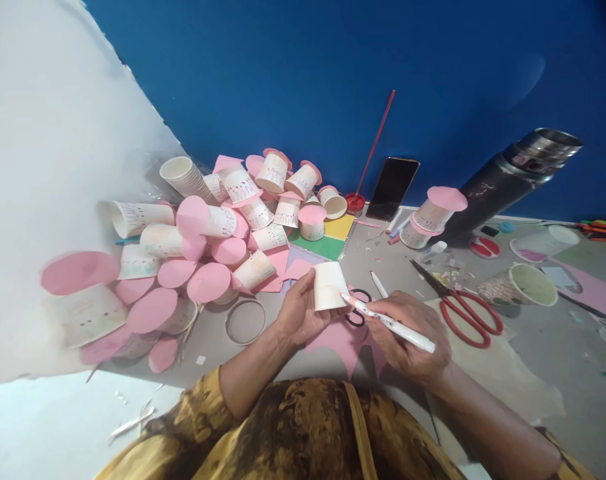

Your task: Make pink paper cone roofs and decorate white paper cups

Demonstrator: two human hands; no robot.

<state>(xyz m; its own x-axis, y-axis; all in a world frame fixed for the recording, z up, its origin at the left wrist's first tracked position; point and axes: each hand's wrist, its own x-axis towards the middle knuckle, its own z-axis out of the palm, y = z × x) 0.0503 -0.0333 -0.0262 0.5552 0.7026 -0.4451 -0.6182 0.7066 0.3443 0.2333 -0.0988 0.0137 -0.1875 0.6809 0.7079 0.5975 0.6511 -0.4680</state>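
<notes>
My left hand (303,308) holds a white paper cup (329,283) upside down, its closed base up and its rim toward the table. A faint orange mark shows on the cup's side. In my right hand (413,333) is a white marker (395,323), its pale orange tip touching or almost touching the cup's wall. Below the cup lie cut pink paper (335,347) and black-handled scissors (361,308), partly hidden by my hands. Another white pen (379,283) rests behind my right hand.
Many decorated cups with pink discs (209,283) are heaped at the left. A tape ring (245,321) lies near my left wrist. Red-handled scissors (467,313), a patterned cup (527,285) and a dark flask (497,187) are at the right. A phone (393,189) leans on the blue wall.
</notes>
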